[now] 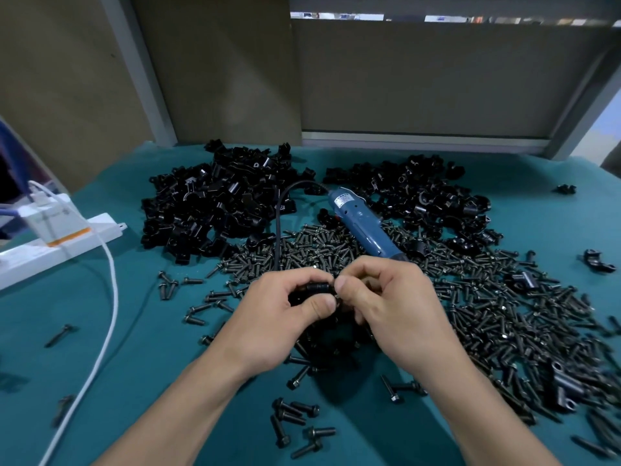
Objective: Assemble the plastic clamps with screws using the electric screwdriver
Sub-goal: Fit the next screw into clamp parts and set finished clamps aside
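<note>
Teal-clothed table, backed by grey partition panels. Along the far edge, two mounds of black plastic parts: left heap of clamps and right heap of clamps. From the middle out to the right edge, a broad drift of loose screws, with strays down to the near edge. Slantwise between the heaps, blue electric screwdriver, cord end toward the far edge, bit end toward the near edge and hidden just behind the knuckles. At the left edge, white power strip and white cable trailing toward the near edge.

Raised over the middle of the table: left hand curled round one black clamp, thumb pressed on its near side. Right hand closed in a pinch, thumb and forefinger touching the clamp's right end, seemingly on a screw with barely its tip showing.

Judged as the screw-starting step, driving not yet begun. Screw's long axis apparently left to right, from the right fingers into the clamp. Screwdriver untouched, just beyond the right hand and nearer to it than to the left. Long axis aimed back at the right wrist, so probably a short forward reach and a turn of the tool before the bit can meet the screw head.
</note>
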Demonstrator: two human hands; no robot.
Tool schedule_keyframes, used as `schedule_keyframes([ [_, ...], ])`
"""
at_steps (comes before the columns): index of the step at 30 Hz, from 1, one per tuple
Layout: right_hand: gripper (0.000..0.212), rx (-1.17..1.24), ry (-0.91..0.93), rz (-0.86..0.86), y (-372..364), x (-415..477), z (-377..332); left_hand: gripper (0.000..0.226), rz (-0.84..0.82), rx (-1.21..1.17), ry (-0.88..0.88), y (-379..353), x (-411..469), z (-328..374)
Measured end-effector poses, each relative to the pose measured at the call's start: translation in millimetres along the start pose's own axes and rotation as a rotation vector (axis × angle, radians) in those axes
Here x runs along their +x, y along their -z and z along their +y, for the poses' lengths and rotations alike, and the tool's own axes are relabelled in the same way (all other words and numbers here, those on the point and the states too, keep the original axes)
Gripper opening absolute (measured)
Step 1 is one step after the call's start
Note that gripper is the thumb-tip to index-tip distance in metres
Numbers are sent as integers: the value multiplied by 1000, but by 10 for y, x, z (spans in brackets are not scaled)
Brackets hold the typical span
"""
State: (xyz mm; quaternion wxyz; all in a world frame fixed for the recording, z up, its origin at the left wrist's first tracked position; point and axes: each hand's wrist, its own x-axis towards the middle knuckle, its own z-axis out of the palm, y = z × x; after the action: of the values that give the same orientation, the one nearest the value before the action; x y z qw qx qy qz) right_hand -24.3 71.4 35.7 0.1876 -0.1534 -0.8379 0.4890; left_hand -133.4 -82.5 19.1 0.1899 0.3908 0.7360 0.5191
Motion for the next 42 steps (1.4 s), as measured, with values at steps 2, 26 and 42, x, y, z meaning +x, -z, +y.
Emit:
schedule_keyframes([
  [2, 38, -16, 13, 37, -74, 1, 10, 16, 12, 1, -14, -8, -10, -4],
  [26, 27, -71, -55, 31, -71, -17, 26, 18, 49, 165, 6, -30, -15, -6],
  [42, 19, 24, -104, -82, -4, 8, 35, 15, 23, 157, -2, -31, -18, 7],
])
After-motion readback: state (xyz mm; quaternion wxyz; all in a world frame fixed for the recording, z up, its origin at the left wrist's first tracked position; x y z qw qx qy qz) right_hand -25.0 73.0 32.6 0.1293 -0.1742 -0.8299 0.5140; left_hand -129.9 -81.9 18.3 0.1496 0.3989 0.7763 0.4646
